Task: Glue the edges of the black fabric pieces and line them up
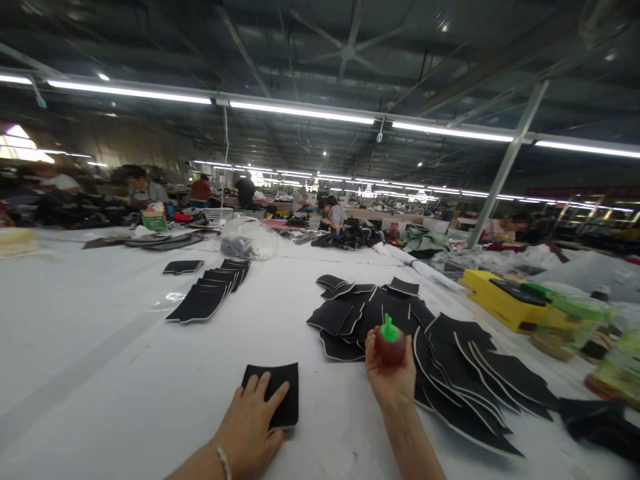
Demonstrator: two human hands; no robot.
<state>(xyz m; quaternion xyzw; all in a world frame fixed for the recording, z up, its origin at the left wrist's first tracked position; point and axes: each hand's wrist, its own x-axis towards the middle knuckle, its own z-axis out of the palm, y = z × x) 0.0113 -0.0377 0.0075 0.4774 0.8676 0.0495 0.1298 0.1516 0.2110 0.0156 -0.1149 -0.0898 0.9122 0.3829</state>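
Observation:
My left hand [253,420] lies with spread fingers on a black panel [287,393] with a pale edge, flat on the white table near the front. The thumb is by the panel's lower edge. To the right, my right hand [393,380] is closed around a small squeeze bottle [390,348] with dark red contents and a green nozzle cap [389,327], held upright with the palm facing up. Behind and beside that hand spreads a loose heap of black panels [383,310]. Farther back on the left, several more black panels [203,298] overlap in a row.
A yellow box [500,303] and a green-lidded clear container [565,323] stand at the right. At the back of the white table [100,347] lies a clear plastic bag [247,239]. A slanting metal post [507,167] rises at right. Other people sit or stand farther off.

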